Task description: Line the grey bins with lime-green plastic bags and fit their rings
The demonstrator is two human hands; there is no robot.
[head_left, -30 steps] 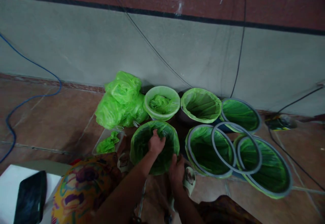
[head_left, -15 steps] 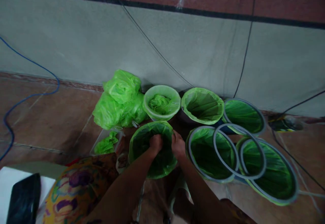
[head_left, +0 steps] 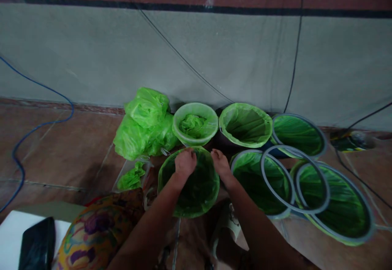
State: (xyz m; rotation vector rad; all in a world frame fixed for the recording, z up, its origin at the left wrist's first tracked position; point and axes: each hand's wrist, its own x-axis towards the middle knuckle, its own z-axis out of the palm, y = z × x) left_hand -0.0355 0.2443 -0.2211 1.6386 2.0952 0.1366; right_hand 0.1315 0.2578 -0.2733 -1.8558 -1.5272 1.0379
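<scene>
A bin lined with a green garbage bag (head_left: 196,200) stands in front of me, its mouth facing up. My left hand (head_left: 185,162) is closed at the far side of this mouth, its fingers curled on the bag's edge. At the right rim, my right hand (head_left: 219,163) pinches the same bag; its fingertips are partly hidden. Behind the bin, a pale round tub (head_left: 179,133) contains crumpled green plastic. A heap of green garbage bags (head_left: 143,127) lies to its left, and a clear tray (head_left: 122,170) with more green plastic sits nearer me.
Lined bins stand at right: one at the wall (head_left: 245,139), one with a grey ring rim (head_left: 298,153), and others nearer. A loose grey ring (head_left: 263,176) lies across two of them. A blue cable (head_left: 39,127) runs along the left. A dark phone-like object (head_left: 36,243) rests lower left.
My left hand has come up from inside the lined bin to its far rim. My right hand has shifted slightly up along the right rim.
</scene>
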